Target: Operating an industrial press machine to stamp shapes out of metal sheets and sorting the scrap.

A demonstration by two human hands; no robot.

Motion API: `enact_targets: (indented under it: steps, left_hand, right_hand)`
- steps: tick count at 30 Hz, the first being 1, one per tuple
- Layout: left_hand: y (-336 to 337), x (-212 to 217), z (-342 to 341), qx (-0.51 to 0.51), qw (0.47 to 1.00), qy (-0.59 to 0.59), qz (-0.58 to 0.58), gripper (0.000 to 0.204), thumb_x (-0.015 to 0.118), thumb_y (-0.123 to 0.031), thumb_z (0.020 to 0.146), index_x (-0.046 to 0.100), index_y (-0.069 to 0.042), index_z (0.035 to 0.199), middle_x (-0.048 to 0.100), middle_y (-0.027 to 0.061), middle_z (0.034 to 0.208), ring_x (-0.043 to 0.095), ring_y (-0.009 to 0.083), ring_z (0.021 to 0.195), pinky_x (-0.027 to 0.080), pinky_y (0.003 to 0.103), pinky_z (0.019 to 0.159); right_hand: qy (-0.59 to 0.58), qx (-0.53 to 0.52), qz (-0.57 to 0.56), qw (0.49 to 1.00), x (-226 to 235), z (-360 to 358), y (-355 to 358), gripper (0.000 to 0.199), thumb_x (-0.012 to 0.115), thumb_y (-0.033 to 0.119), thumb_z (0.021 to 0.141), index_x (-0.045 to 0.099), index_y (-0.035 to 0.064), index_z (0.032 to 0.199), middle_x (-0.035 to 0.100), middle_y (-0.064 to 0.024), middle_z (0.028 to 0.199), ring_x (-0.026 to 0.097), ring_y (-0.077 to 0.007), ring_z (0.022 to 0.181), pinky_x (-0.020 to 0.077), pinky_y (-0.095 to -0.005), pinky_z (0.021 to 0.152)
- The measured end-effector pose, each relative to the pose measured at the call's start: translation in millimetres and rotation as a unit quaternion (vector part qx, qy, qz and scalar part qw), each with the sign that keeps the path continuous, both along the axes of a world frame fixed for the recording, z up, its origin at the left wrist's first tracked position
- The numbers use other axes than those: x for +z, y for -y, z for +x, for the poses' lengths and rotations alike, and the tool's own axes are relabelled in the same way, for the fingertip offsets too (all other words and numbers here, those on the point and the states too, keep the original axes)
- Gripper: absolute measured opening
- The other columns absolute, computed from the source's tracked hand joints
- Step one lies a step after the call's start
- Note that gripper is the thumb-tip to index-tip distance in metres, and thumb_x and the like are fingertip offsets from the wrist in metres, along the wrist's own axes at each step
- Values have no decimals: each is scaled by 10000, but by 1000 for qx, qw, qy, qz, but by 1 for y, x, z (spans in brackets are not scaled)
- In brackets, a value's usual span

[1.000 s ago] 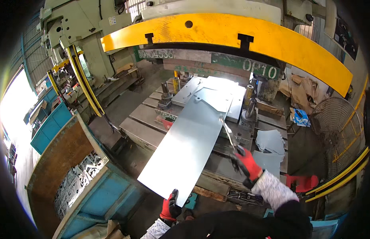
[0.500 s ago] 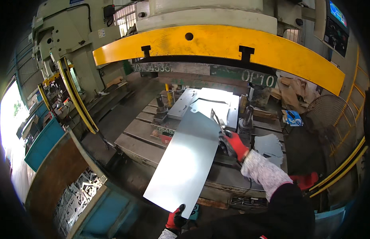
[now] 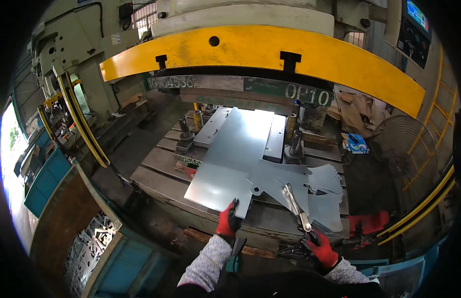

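A long, plain metal sheet [image 3: 223, 159] lies flat, reaching from the bed's front edge back onto the lower die [image 3: 276, 136] under the press. My left hand [image 3: 228, 221], in a red and black glove, grips the sheet's near edge. My gloved right hand [image 3: 320, 249] is closed around the handles of metal tongs [image 3: 301, 214]. Their tips are at a cut sheet-metal blank [image 3: 276, 180] with a notched outline and a small holed tab. Whether the tips pinch this blank or only rest over it is hard to see. Several similar blanks [image 3: 325, 211] lie beside it.
A yellow press beam [image 3: 260, 47] spans overhead, with guide posts [image 3: 295, 146] beside the die. A blue scrap bin [image 3: 126, 263] stands at lower left, with metal offcuts inside. A fan [image 3: 406, 141] and yellow guard rails [image 3: 419, 213] are on the right.
My left hand has pushed the sheet forward onto the die. My right hand has drawn back toward me with the tongs, and a cut blank now lies at the bed's front right.
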State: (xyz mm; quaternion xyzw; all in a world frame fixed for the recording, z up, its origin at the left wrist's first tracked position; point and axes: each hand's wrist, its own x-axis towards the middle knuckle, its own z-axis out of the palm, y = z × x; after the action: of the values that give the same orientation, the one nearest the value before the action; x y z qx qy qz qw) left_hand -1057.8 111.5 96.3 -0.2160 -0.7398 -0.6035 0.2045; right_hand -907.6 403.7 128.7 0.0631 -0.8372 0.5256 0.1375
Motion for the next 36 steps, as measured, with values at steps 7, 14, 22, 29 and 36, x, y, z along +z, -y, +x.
enact_targets:
  steps: [7,14,22,29,36]
  left_hand:
    - [-43,45,-85,-182,759,306,545,281,548,-206,844,538,21,1009,617,132,875,618,244,780,521,331,695]
    - [-47,46,-113,-155,801,326,478,189,555,-173,828,551,11,786,597,110,672,610,210,581,533,285,556]
    - [-35,36,-130,-4,950,171,262,180,561,-149,816,566,-12,700,573,71,646,573,165,555,523,290,544]
    - [-35,6,-151,-58,889,248,380,180,543,-170,834,577,-24,735,550,27,618,535,120,547,495,289,534]
    - [23,-21,-188,-285,848,256,366,187,564,-190,815,589,-40,707,552,15,595,500,111,518,410,269,469]
  right_hand:
    - [101,-26,-85,991,17,41,-7,357,616,47,763,500,-13,1095,582,-49,850,507,-92,806,412,-253,747]
    - [149,-80,-170,971,-4,68,-21,333,593,28,772,503,-8,1090,573,-27,877,498,-83,826,407,-241,755]
    - [97,-124,-92,983,-2,78,-29,341,539,14,797,493,11,1135,561,-17,847,501,-80,765,417,-243,709]
    - [74,-148,-57,985,-35,97,-66,418,587,40,767,474,-7,1166,587,-67,927,521,-112,846,418,-270,769]
    - [289,-128,-236,919,-8,101,-99,403,568,37,793,468,6,1183,548,-7,864,485,-65,758,420,-227,684]
